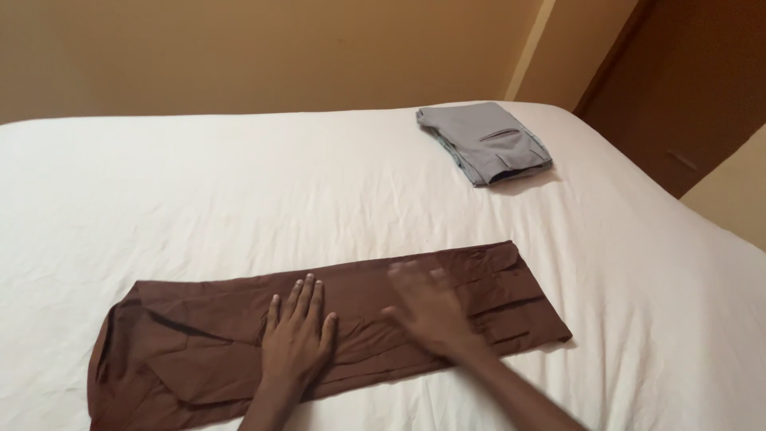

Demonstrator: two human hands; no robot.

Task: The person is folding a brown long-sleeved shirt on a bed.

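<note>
A: Status?

B: Brown trousers (319, 331) lie folded lengthwise across the near side of the bed (239, 183). My left hand (297, 335) is flat on the middle of them, fingers spread, gripping nothing. My right hand (427, 307) is on the cloth just beside it, blurred, looks open and flat.

A: Tips?

B: I'd say pin with the left, sweep the right outward along the leg toward the hem, light pressure, push creases off the edge. Folded grey trousers (484, 144) sit well apart near the far corner.
</note>
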